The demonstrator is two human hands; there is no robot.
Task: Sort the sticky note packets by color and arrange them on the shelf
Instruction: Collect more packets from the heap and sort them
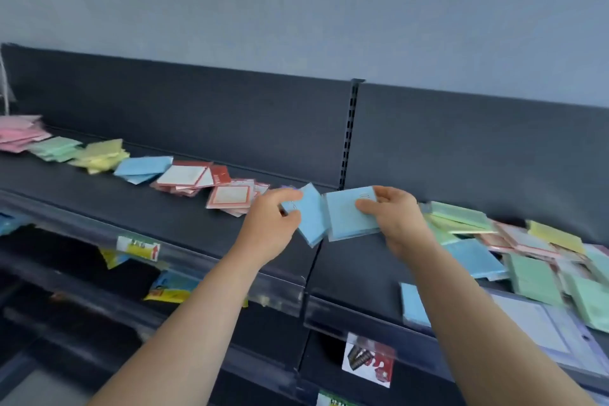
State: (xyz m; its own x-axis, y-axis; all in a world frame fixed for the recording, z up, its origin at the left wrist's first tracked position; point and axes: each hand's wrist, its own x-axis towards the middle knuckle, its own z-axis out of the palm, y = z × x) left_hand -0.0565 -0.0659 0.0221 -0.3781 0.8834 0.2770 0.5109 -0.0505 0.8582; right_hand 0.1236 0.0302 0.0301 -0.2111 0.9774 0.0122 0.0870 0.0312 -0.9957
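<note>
The left hand [275,224] pinches a light blue sticky note packet [311,221] at its left edge, thumb on top and fingers beneath. The right hand [397,217] grips a second light blue packet [349,216] at its right edge. The two packets are square, flat and film-wrapped, and they overlap slightly above the dark shelf [99,201]. Faint print shows near each top edge but is too blurred to read.

Sorted piles lie in a row on the shelf to the left:
- pink pile [19,133]
- green pile [56,148]
- yellow pile [100,156]
- blue pile [143,168]
- white packets with red borders [192,176], print illegible

A mixed heap [527,260] of green, blue, pink and yellow packets lies on the shelf to the right. A single blue packet [413,305] rests at the front edge.

The clear price rail carries a yellow and white label [138,247] with a red arrow; its text is unreadable.
</note>
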